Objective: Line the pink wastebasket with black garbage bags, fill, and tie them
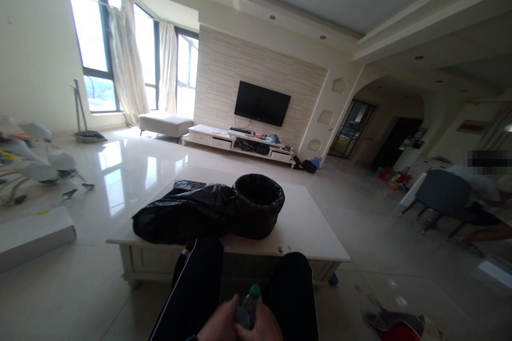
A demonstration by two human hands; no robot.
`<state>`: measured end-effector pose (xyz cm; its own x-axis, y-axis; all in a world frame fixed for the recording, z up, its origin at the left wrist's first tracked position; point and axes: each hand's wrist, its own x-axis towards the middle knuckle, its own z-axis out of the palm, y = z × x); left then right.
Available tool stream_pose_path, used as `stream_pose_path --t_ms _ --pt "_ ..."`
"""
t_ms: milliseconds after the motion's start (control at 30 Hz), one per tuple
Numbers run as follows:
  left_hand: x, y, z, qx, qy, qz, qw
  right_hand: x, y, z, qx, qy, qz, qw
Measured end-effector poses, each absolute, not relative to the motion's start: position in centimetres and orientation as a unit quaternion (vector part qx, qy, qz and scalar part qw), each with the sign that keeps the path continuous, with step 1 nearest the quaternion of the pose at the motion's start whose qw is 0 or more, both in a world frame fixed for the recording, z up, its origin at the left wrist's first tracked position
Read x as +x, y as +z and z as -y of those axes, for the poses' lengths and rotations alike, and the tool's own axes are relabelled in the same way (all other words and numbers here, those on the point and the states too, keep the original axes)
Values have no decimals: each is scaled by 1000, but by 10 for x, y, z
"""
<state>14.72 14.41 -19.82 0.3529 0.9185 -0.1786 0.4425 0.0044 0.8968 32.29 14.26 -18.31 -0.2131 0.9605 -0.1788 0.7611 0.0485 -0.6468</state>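
Between my knees, at the bottom of the head view, a clear plastic bottle [247,311] with a green cap stands slightly tilted. My left hand [224,319] wraps its left side, and my right hand [262,324] closes round its right side. Their lower parts run out of the frame. Beyond my knees, a black plastic bag [182,213] lies bulging on a white coffee table [312,224]. Touching it on the right is a round bin [258,210] lined with black plastic, its mouth facing up.
A television [262,104] hangs above a low white cabinet [208,137] with assorted items on it. A long white box [36,237] lies at left. At right, a person sits by a dark chair [442,194]. A broom and dustpan [90,136] stand near the window.
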Motion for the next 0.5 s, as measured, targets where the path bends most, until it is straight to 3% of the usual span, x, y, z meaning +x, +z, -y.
stream_pose_path --t_ms 500 --pt "147 -196 -143 676 233 -530 456 322 -176 -142 -602 333 711 146"
